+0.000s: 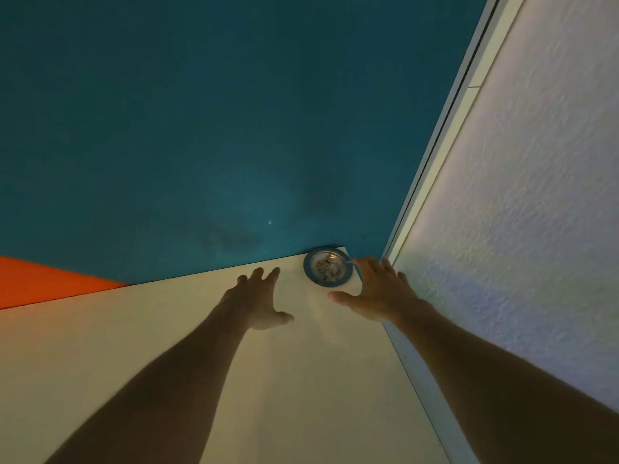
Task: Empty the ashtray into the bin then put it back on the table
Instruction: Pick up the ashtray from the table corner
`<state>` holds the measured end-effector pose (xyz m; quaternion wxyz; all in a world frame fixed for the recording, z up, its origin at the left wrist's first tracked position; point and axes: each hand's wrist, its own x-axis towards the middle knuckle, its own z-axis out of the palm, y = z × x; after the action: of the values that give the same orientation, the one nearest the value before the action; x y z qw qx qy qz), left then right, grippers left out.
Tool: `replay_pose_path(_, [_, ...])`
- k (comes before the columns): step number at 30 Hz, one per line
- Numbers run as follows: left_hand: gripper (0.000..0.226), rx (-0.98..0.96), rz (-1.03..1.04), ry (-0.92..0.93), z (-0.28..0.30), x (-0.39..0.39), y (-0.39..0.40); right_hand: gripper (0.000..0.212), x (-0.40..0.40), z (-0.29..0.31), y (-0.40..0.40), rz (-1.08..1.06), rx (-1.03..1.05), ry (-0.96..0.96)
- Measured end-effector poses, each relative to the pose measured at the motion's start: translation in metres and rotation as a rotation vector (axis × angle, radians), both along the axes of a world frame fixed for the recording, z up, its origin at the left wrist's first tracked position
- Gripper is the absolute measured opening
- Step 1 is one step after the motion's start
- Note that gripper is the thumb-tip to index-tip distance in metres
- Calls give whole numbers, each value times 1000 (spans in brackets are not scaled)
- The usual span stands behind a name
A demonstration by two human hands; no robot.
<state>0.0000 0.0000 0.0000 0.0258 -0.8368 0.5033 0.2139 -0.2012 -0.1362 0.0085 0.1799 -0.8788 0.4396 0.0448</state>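
Head view: ashtray (pixel 328 266) at table (pixel 301 380) corner

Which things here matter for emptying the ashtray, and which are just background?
Job:
ashtray, full, at the table's far right corner
left hand, open
right hand, open, beside the ashtray

Background:
blue wall
white wall
orange patch

No bin in view.

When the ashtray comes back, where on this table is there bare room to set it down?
Nearly all of the table is bare: the wide stretch from the ashtray toward the camera, between the left hand and right hand, and leftward along the far edge. The only tight spot is the far right corner, where the ashtray sits close to the white wall.
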Motion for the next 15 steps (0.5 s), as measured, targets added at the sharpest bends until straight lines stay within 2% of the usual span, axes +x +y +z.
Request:
replay_pose_path(7, [117,126,-17,-10,-41,6,-13,96,13,-25,-20,-13,11,-5])
replay_pose_path(15, [120,252,-86,-46,-54,7,-30,83,29,-47,-35,-154,128,-101])
